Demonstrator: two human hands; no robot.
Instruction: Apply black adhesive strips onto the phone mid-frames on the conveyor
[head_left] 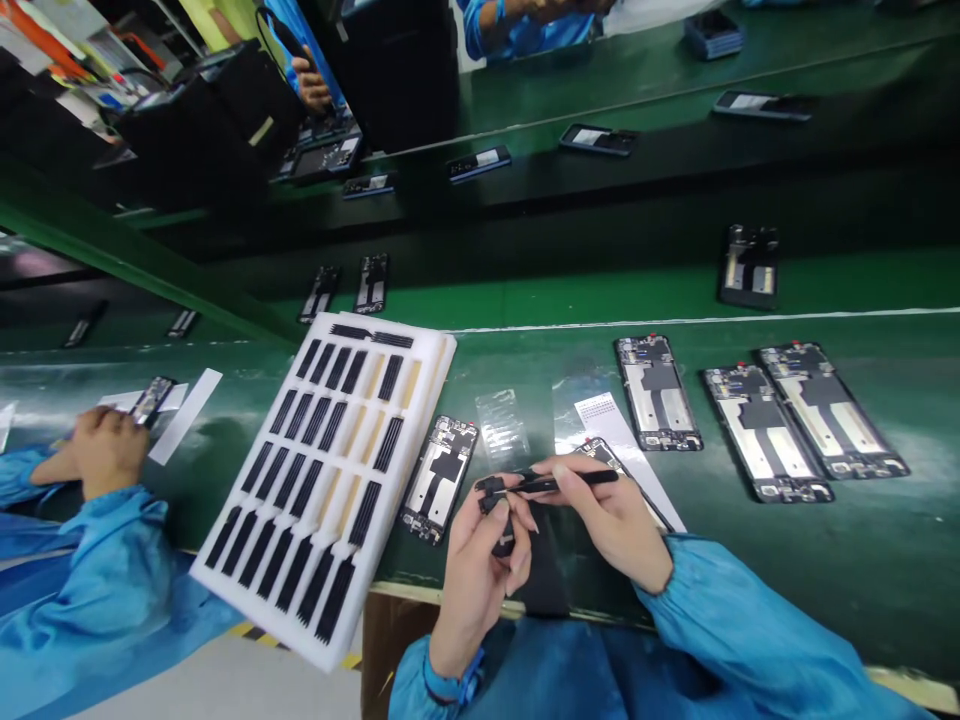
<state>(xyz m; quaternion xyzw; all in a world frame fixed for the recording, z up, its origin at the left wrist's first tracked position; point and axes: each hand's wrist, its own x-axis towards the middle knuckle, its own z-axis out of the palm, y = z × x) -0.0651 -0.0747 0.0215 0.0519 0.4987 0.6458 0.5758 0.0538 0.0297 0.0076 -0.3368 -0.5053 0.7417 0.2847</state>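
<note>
My right hand is closed on a pair of black tweezers, their tips pointing left. My left hand pinches a small black part, whose exact kind I cannot make out. The tweezers' tips meet or nearly meet the black piece at my left fingertips. Partly hidden behind my right hand lies an opened phone with its inside showing. Left of my hands, another opened phone rests beside the white foam tray.
Slotted rows of black strips fill much of the tray. Several opened phones lie to the right, near a printed white sheet and clear film. Beyond runs a dark conveyor carrying phones. A co-worker's hands work at far left.
</note>
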